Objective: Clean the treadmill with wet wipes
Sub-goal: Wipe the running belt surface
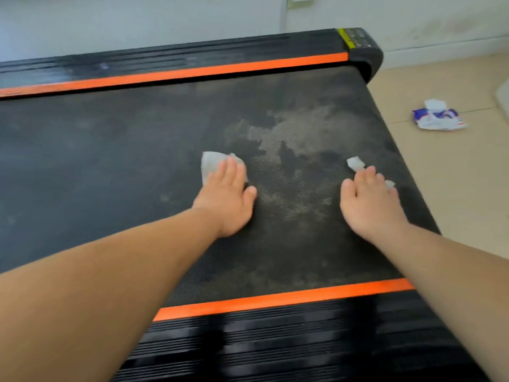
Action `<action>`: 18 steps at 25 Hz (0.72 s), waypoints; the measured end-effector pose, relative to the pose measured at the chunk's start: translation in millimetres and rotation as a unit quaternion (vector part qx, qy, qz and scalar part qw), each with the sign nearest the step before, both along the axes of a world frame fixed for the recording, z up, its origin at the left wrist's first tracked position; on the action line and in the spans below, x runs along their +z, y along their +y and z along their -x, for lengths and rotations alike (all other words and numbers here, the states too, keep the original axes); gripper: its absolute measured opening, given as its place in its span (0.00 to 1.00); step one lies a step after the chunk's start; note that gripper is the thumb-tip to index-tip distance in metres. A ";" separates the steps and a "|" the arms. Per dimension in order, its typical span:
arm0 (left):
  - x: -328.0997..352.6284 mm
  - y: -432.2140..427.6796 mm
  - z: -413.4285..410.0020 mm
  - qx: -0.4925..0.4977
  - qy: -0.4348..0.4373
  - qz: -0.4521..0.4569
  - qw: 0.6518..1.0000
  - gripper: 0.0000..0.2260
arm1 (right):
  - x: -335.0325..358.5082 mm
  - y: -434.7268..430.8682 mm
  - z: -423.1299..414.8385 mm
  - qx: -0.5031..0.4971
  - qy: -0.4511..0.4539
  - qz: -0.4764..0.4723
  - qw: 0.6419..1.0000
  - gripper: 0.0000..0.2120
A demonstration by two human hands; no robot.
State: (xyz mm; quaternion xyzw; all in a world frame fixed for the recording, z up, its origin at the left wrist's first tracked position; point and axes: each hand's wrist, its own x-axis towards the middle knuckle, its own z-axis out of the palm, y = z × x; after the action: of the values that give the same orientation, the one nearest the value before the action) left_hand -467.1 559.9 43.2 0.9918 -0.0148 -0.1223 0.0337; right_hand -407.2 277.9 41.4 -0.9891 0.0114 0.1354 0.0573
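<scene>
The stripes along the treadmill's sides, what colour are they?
Bright orange. The head view shows the far stripe and the near stripe on either side of the black belt.

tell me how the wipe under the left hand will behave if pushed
The wet wipe looks crumpled and floppy, so it will probably bunch rather than slide flat. The textured treadmill belt likely drags on it under the flat fingers of the left hand.

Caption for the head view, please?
Left hand and right hand press wet wipes onto the dusty treadmill belt.
</scene>
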 end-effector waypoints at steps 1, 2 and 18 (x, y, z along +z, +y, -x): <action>0.6 -26.1 4.2 -0.084 -0.015 0.033 0.996 0.33 | -2.2 0.7 14.7 -0.002 -0.006 -0.015 1.000 0.38; 2.9 -54.3 10.4 -0.180 -0.013 0.071 0.981 0.32 | -4.0 4.5 31.8 0.029 -0.014 -0.042 0.999 0.38; 15.5 -149.6 12.8 -0.155 0.011 0.054 0.986 0.30 | 10.0 -70.7 93.4 -0.028 -0.019 -0.132 0.991 0.33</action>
State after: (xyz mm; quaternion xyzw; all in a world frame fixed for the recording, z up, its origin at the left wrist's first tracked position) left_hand -480.0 410.3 58.7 0.9728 -0.1748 -0.1364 0.0676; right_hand -500.7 207.1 51.5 -0.9745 0.0205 0.1156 0.1913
